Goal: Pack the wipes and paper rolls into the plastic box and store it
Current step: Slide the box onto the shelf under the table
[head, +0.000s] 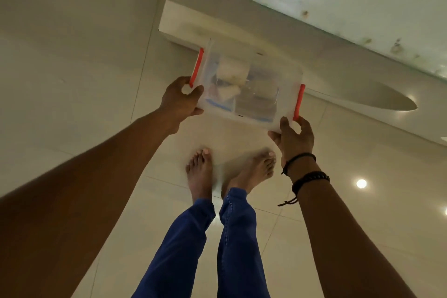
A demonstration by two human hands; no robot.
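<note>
A clear plastic box (263, 104) with a lid and orange latches on both short ends hangs in the air above the floor, in front of me. White paper rolls (232, 75) and flat wipe packs (256, 101) show through its walls. My left hand (180, 99) grips its left end beside the orange latch (196, 66). My right hand (294, 139), with black bracelets on the wrist, grips the right end below the other orange latch (298, 101). The box's far edge lies near the underside of a white table.
A white table top (338, 14) runs across the upper right, with a white leg or support (174, 24) beneath it behind the box. Glossy cream floor tiles (72, 80) spread below. My bare feet (200, 174) and blue trousers stand under the box.
</note>
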